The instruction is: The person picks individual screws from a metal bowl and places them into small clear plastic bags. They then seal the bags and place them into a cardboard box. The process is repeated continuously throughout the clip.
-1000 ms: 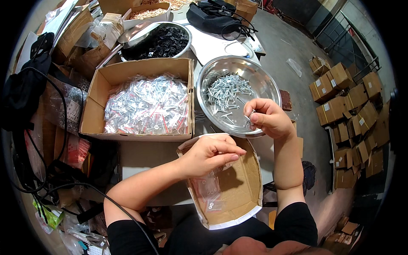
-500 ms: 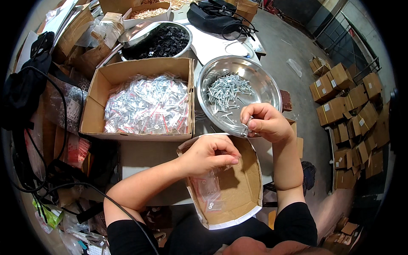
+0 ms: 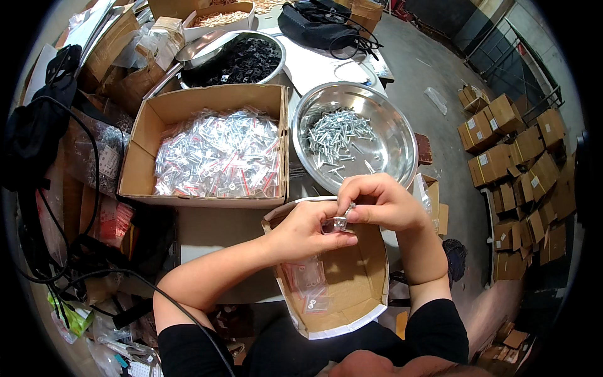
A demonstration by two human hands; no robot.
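Over a shallow cardboard tray [image 3: 358, 276] my two hands meet. My left hand [image 3: 301, 229] is closed on a small clear plastic bag [image 3: 330, 226], mostly covered by the fingers. My right hand [image 3: 389, 204] pinches a few silver screws [image 3: 348, 210] against the bag's opening; how far in they reach is hidden. Beneath the left hand, several flat clear bags [image 3: 306, 278] with red strips and small white pieces lie in the tray. Just beyond the right hand stands a steel basin [image 3: 397, 135] with a heap of loose screws [image 3: 336, 135].
Left of the basin, a cardboard box [image 3: 204, 202] is filled with bagged hardware. Behind it sit a metal bowl [image 3: 280, 58] of black parts and a black bag [image 3: 314, 28]. A cable [image 3: 144, 274] runs past my left arm. Cartons [image 3: 496, 157] are piled on the right.
My right hand has come from the basin's near rim, down and left, to my left hand, bringing the screws to the bag. My left hand stays almost in place.
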